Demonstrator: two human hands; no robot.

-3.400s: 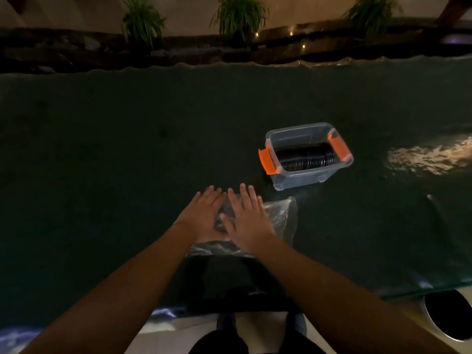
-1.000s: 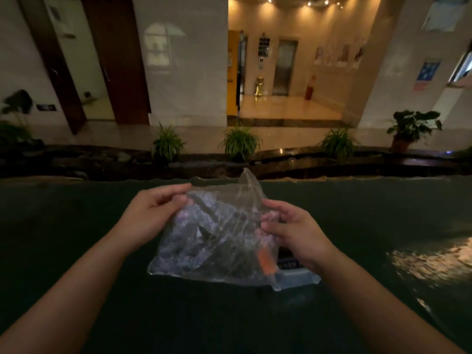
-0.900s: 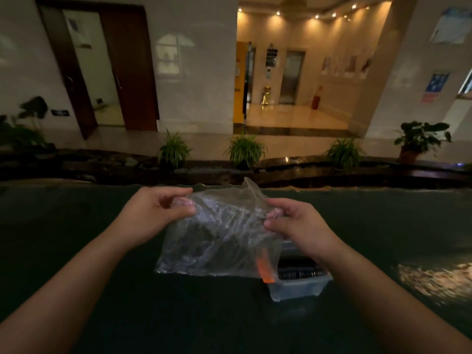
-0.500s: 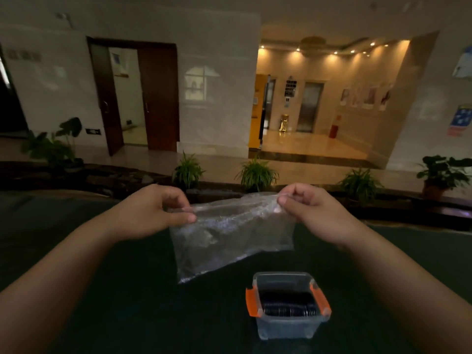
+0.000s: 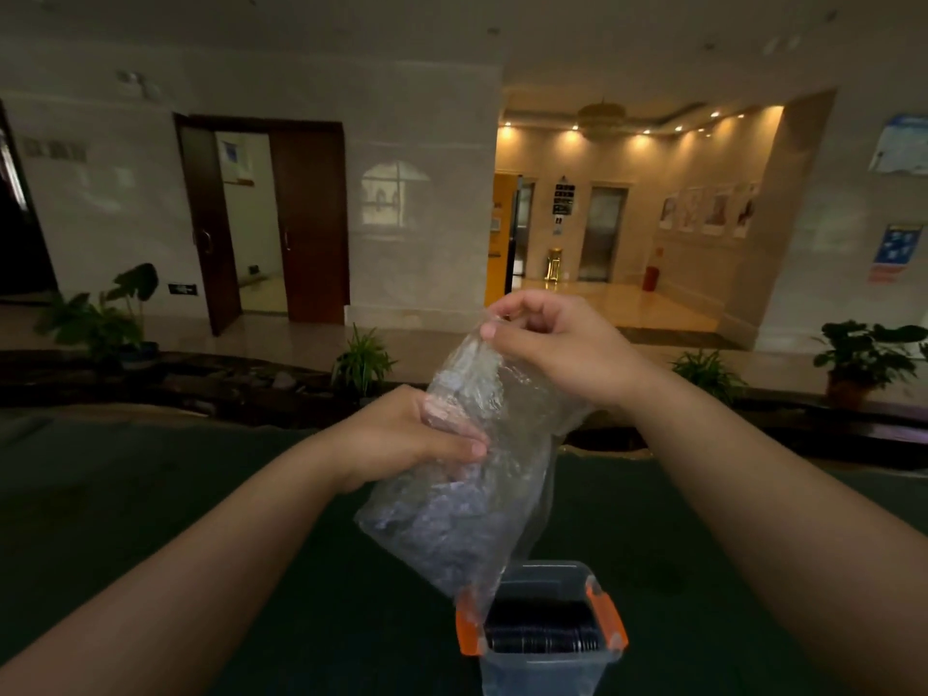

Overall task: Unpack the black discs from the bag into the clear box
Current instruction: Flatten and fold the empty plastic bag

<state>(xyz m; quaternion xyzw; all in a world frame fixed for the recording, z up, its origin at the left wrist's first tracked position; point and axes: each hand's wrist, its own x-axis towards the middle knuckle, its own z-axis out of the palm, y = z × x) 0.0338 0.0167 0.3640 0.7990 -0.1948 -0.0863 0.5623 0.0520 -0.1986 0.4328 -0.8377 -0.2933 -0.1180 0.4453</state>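
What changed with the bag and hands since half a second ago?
The right hand rose with its corner, the left hand dropped to mid-bag, so the bag went from stretched level to hanging steeply over the clear box. Both grips held; the black discs stayed in the box.

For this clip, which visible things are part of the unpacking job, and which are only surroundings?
Part of the job:
- clear plastic bag, held up by the left hand and right hand
- clear box with orange latches
- black discs in the box

Surroundings:
- dark green table
- potted plants
- brown door
- wall posters
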